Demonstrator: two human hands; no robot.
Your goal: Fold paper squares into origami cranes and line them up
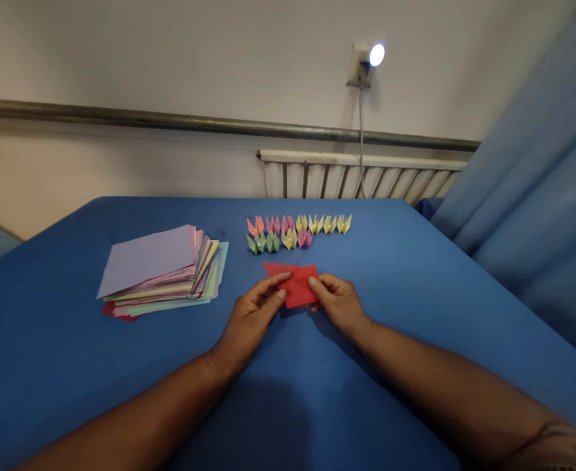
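A partly folded red paper (295, 282) lies on the blue table (396, 288) in front of me. My left hand (252, 316) pinches its left side with thumb and fingers. My right hand (336, 301) grips its right edge, fingers curled onto the sheet. Both hands rest low on the table with the paper between them.
A fanned stack of coloured paper sheets (163, 269) lies to the left. Two rows of small folded paper pieces (295, 231) in pink, yellow and green stand beyond the red paper. A radiator (357, 175), a wall lamp (366, 60) and a blue curtain (538, 170) are behind.
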